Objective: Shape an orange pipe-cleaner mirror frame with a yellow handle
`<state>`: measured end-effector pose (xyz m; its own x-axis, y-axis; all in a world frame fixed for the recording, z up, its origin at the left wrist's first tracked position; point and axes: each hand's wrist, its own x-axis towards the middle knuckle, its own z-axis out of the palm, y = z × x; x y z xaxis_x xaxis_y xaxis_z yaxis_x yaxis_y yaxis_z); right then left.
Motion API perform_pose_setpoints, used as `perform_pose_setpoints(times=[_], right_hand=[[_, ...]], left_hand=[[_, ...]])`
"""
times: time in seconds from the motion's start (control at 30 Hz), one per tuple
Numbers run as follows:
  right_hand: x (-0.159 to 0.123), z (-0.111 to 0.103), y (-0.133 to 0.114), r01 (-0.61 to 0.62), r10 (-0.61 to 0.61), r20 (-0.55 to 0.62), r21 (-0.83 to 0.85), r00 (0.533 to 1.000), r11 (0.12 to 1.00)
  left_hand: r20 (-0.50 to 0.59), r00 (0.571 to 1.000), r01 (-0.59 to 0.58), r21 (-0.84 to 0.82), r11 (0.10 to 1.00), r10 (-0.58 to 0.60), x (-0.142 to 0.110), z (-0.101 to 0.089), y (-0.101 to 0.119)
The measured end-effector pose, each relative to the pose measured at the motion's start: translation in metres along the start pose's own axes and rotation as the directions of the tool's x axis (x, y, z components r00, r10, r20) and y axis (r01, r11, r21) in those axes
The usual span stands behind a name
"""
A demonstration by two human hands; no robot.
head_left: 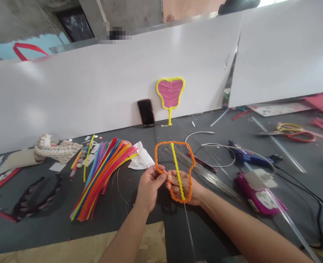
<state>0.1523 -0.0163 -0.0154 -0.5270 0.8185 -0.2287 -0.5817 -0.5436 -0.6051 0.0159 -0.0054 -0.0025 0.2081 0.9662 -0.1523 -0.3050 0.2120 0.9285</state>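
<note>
Both hands hold an orange pipe-cleaner frame (193, 160), a bent loop wider at the top. A twisted yellow pipe cleaner (177, 170) runs down its middle, and a bare wire (188, 228) trails from the bottom. My left hand (150, 186) pinches the loop's left side between thumb and fingers. My right hand (195, 191) sits behind the loop, its thumb and finger closed on the same left side; its other fingers are partly hidden. Against the white board stands a finished-looking yellow-edged fan shape (170, 93) with a pink striped filling, beside a phone (146, 113).
A bundle of coloured pipe cleaners (103, 179) lies left, beside a white cloth (141, 157). Metal wires (213, 177) spread to the right, near a blue glue gun (246, 155), scissors (289, 132) and a magenta-and-white device (260, 195). A white board (95, 87) borders the far side.
</note>
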Motion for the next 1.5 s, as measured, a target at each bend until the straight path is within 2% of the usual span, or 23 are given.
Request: perform_pose_setpoints(times=[0.33, 0.53, 0.63, 0.73, 0.9, 1.1, 1.17, 1.33, 1.5], right_hand=[[0.001, 0.001, 0.002, -0.035, 0.035, -0.024, -0.013, 0.999, 0.999], [0.0, 0.002, 0.001, -0.02, 0.02, -0.011, -0.008, 1.0, 1.0], [0.001, 0.001, 0.001, 0.005, -0.005, -0.025, -0.009, 1.0, 1.0], [0.003, -0.004, 0.0, 0.016, -0.016, -0.066, 0.003, 0.998, 1.0], [0.004, -0.016, -0.01, 0.154, -0.133, -0.184, 0.107, 0.974, 0.982], [-0.004, -0.014, -0.027, 0.258, -0.237, -0.148, 0.143, 0.96, 0.955], [-0.005, -0.012, -0.028, 0.289, -0.272, -0.151, 0.11, 0.95, 0.951], [-0.007, -0.012, -0.028, 0.319, -0.312, -0.148, 0.024, 0.939, 0.948], [-0.009, -0.011, -0.03, 0.312, -0.312, -0.148, -0.024, 0.939, 0.95]], left_hand=[[0.005, 0.999, -0.034, 0.128, 0.991, 0.034, -0.002, 0.004, 0.003], [-0.016, 0.999, -0.026, 0.105, 0.994, 0.028, -0.004, 0.005, 0.001], [0.003, 0.999, -0.041, 0.078, 0.996, 0.041, -0.003, 0.002, 0.001], [-0.031, 0.997, -0.076, 0.033, 0.997, 0.077, -0.001, -0.004, 0.003], [-0.116, 0.982, -0.151, -0.01, 0.988, 0.149, 0.006, -0.011, 0.007], [-0.165, 0.973, -0.172, -0.041, 0.984, 0.163, 0.007, -0.01, 0.009], [-0.153, 0.979, -0.144, -0.067, 0.987, 0.133, 0.005, -0.007, 0.01], [-0.028, 0.999, 0.034, -0.224, 0.974, -0.041, -0.002, 0.002, 0.01], [-0.022, 0.999, 0.041, -0.255, 0.966, -0.048, -0.002, 0.004, 0.008]])
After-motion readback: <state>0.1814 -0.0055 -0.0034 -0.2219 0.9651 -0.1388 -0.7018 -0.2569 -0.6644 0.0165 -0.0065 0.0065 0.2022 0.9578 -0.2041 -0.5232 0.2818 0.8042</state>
